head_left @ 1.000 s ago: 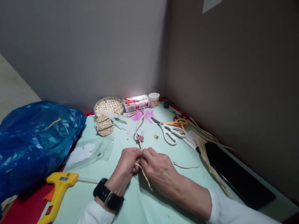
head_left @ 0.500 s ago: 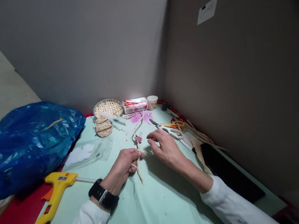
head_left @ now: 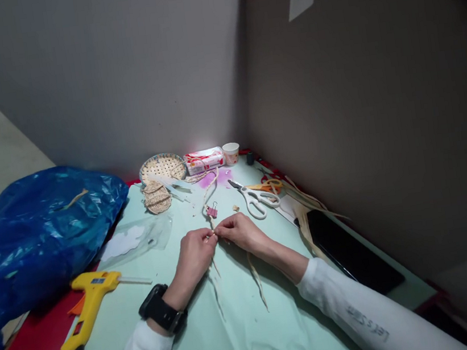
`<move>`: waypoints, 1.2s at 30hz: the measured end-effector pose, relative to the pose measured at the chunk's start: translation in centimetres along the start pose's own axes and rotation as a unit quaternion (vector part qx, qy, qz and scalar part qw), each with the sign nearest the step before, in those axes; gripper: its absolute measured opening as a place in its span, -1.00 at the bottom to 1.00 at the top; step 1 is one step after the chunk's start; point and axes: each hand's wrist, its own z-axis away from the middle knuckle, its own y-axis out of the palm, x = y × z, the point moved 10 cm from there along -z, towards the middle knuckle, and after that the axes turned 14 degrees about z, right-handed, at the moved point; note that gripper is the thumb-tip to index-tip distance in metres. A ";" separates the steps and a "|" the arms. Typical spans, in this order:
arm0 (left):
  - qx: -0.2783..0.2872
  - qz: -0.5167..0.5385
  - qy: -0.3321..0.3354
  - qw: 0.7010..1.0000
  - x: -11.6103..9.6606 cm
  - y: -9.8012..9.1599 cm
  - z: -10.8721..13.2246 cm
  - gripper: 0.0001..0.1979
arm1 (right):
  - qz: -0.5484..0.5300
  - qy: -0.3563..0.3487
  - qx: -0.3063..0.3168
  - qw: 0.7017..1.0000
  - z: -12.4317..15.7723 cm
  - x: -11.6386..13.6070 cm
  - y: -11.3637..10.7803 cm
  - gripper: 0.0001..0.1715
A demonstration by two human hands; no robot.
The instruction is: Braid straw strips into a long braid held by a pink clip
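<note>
A pale braided straw cord (head_left: 211, 222) runs down the middle of the table, with a pink binder clip (head_left: 212, 212) on it. Just below the clip, my left hand (head_left: 194, 253) pinches the cord between thumb and fingers. My right hand (head_left: 241, 233) is closed on the same spot, its fingertips meeting the left ones. One loose strand (head_left: 258, 285) hangs below the right hand; thinner ends trail below the left. The exact crossing of the strands is hidden by my fingertips.
White-handled scissors (head_left: 258, 199) lie open beyond my right hand, beside orange-handled ones (head_left: 271, 185). A yellow glue gun (head_left: 93, 302) lies left, near a blue plastic bag (head_left: 52, 233). Behind are a coiled straw piece (head_left: 157, 197), a woven basket (head_left: 162, 166), and a paper cup (head_left: 231, 153). A black flat object (head_left: 351, 251) lies right.
My right hand has come in from the right, closing on the cord beside my left hand. A strand now hangs below the right hand. The view has shifted slightly.
</note>
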 end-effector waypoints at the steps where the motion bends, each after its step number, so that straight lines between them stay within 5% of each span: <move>1: -0.010 -0.024 0.013 1.000 -0.4 -0.2 0.1 -0.85 | -0.006 0.004 -0.002 1.000 0.0 -0.1 0.0 -0.71; 14: -0.016 -0.137 0.061 0.989 -1.7 -0.9 1.4 -0.79 | -0.077 0.016 -0.021 0.997 0.4 -0.3 -0.7 -0.77; 26: 0.032 -0.243 0.136 0.960 -2.4 4.5 4.9 -0.78 | -0.233 0.071 0.002 0.970 0.8 -0.8 0.2 -0.80; 29: 0.006 -0.156 0.130 0.979 -3.1 3.0 4.6 -0.81 | -0.251 0.073 -0.001 0.965 0.7 -0.8 0.1 -0.82; 32: -0.070 0.028 0.049 0.996 -1.7 -0.3 2.9 -0.87 | -0.259 0.075 -0.006 0.963 0.7 -1.0 0.0 -0.82; 36: 0.018 0.128 -0.046 0.991 0.2 0.8 0.8 -0.75 | -0.263 0.072 0.000 0.962 0.6 -1.1 0.2 -0.83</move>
